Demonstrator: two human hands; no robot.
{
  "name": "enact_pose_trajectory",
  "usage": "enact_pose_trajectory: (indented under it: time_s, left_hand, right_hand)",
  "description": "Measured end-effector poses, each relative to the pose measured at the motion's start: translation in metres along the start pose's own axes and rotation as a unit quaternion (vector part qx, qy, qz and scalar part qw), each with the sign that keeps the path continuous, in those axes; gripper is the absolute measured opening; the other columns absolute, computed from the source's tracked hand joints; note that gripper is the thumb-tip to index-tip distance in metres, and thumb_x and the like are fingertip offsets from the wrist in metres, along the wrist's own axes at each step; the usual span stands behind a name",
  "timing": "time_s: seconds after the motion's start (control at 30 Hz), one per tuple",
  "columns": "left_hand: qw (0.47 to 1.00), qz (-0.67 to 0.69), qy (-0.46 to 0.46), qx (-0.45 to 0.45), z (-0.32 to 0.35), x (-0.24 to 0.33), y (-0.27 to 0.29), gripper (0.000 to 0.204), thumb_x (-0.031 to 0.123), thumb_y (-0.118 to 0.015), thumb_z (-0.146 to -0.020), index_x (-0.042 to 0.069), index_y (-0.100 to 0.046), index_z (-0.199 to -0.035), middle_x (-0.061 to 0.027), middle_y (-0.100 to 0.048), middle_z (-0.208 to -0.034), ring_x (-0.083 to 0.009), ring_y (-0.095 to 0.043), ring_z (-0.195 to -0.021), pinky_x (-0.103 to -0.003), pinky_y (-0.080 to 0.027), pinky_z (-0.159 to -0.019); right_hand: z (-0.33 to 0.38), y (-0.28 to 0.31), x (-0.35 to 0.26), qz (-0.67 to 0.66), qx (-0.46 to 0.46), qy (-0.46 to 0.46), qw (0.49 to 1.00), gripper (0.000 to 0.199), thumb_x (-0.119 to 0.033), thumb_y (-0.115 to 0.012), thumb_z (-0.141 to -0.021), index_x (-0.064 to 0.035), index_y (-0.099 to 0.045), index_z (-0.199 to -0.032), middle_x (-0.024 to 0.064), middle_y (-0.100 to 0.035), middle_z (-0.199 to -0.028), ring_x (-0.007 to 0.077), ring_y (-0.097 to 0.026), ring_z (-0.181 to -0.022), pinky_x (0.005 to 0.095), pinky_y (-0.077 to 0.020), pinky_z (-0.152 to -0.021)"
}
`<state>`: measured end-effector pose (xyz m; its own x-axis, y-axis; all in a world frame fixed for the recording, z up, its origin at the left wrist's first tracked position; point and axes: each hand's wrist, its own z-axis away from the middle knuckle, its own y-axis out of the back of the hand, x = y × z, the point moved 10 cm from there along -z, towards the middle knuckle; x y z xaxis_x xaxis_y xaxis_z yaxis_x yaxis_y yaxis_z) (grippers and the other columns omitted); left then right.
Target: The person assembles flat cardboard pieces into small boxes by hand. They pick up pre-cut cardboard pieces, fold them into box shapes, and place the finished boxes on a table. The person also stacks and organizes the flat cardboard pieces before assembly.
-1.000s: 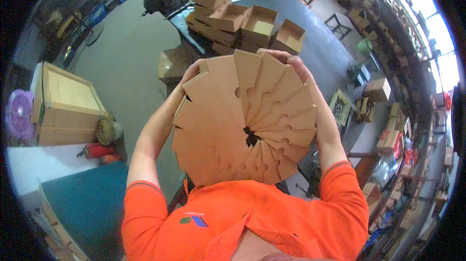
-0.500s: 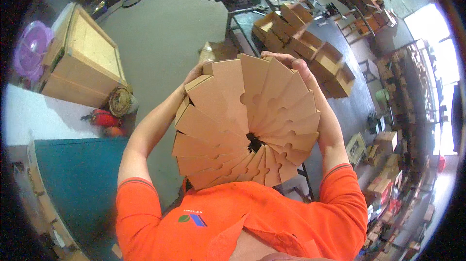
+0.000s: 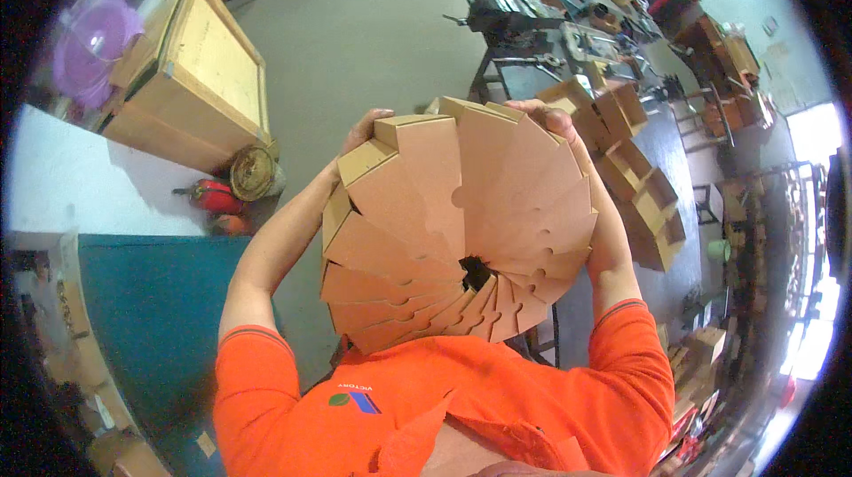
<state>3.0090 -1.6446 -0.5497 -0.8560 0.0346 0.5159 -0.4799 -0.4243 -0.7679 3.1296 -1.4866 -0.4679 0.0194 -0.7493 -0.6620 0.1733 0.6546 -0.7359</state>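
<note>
A ring of several brown cardboard boxes (image 3: 399, 237), fanned out around a small dark hole, rests against the front of my orange shirt. My left hand (image 3: 359, 133) grips the ring at its upper left rim, fingers bent over the far edge. At the upper right rim, my right hand (image 3: 548, 118) presses on the boxes with its thumb and fingers. Semicircular notches show along some box edges. Both forearms curve around the sides of the ring. The undersides of the boxes, and parts of the fingers behind them, are hidden.
Open cardboard boxes (image 3: 643, 202) stand on a dark table to the right. Metal tools and parts lie beyond them. At left are a large wooden crate (image 3: 191, 78), a purple plastic basin (image 3: 93, 47), a red object (image 3: 216, 197) and a teal-topped surface (image 3: 160, 317). Crowded shelves line the right.
The surroundings have shifted rightward in view, while the ring stays against my shirt between both hands. The boxes at its upper right now overlap more closely, with fewer edges showing.
</note>
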Motion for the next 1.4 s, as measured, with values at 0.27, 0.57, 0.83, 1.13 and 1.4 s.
enact_pose_trajectory:
  time_s: [0.27, 0.57, 0.83, 1.13, 1.4]
  left_hand:
    - [0.968, -0.139, -0.143, 0.152, 0.03, 0.052, 0.046, 0.044, 0.046, -0.054, -0.078, 0.009, -0.06, -0.102, -0.008, -0.061, -0.094, -0.0197, -0.059, -0.086, -0.036, -0.049, -0.078]
    - [0.968, -0.133, -0.146, 0.156, -0.007, 0.13, 0.124, 0.049, 0.052, -0.055, -0.076, 0.01, -0.061, -0.1, -0.0074, -0.06, -0.089, -0.0171, -0.056, -0.081, -0.033, -0.046, -0.073]
    - [0.945, -0.267, -0.16, 0.102, -0.055, 0.221, 0.212, 0.051, 0.05, -0.05, -0.084, 0.006, -0.056, -0.108, -0.0073, -0.058, -0.097, -0.0158, -0.056, -0.086, -0.032, -0.047, -0.076]
    - [0.948, -0.256, -0.123, 0.141, -0.051, 0.327, 0.234, 0.049, 0.046, -0.044, -0.091, 0.003, -0.053, -0.114, -0.0061, -0.057, -0.103, -0.014, -0.057, -0.091, -0.029, -0.048, -0.077]
    - [0.96, -0.163, -0.124, 0.19, -0.058, 0.369, 0.361, 0.049, 0.044, -0.042, -0.093, 0.003, -0.051, -0.119, -0.0048, -0.059, -0.105, -0.0134, -0.059, -0.09, -0.025, -0.048, -0.076]
  right_hand:
    - [-0.093, -0.001, 0.039, -0.082, -0.137, -0.12, 0.98, 0.061, -0.037, -0.075, -0.064, -0.0001, -0.06, -0.11, 0.0173, -0.062, -0.107, 0.0273, -0.061, -0.099, 0.0426, -0.0479, -0.089]
    - [-0.212, 0.006, 0.065, -0.034, -0.132, -0.197, 0.971, 0.074, -0.031, -0.079, -0.053, 0.0017, -0.057, -0.115, 0.0167, -0.062, -0.109, 0.0259, -0.063, -0.094, 0.0392, -0.0507, -0.084]
    - [-0.295, -0.023, 0.063, -0.023, -0.063, -0.122, 0.99, 0.064, -0.024, -0.073, -0.065, 0.0011, -0.052, -0.119, 0.0141, -0.059, -0.115, 0.0238, -0.06, -0.099, 0.0376, -0.0487, -0.086]
    - [-0.393, -0.03, 0.053, 0.066, -0.056, -0.158, 0.984, 0.044, -0.015, -0.051, -0.086, -0.0002, -0.046, -0.128, 0.0112, -0.054, -0.122, 0.0187, -0.056, -0.103, 0.0315, -0.047, -0.086]
    - [-0.515, 0.05, 0.052, 0.187, 0.083, -0.183, 0.962, 0.044, -0.014, -0.052, -0.087, 0.0002, -0.045, -0.128, 0.0116, -0.053, -0.124, 0.0204, -0.054, -0.106, 0.0321, -0.0459, -0.087]
